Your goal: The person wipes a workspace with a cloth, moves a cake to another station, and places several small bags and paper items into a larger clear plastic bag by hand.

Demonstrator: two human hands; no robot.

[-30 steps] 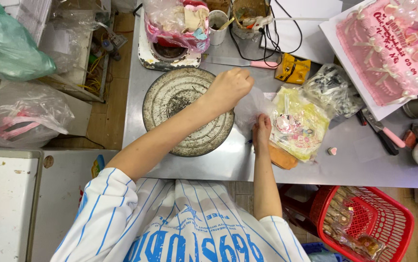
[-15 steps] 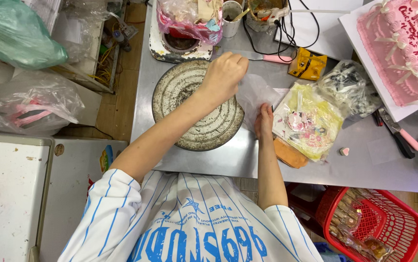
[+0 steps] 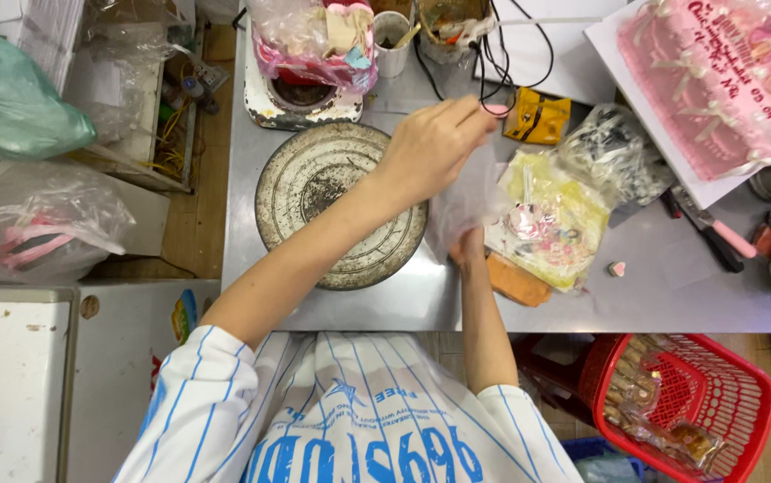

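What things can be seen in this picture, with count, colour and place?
turntable: one, grey metal, table centre-left
clear bag: one, translucent, in both hands
yellow bag: one, right of the clear bag
cake: one, pink, top right
basket: one, red, below the table, right
green bag: one, top left
table: one, steel
left hand: grip on the clear bag's top
right hand: under the clear bag
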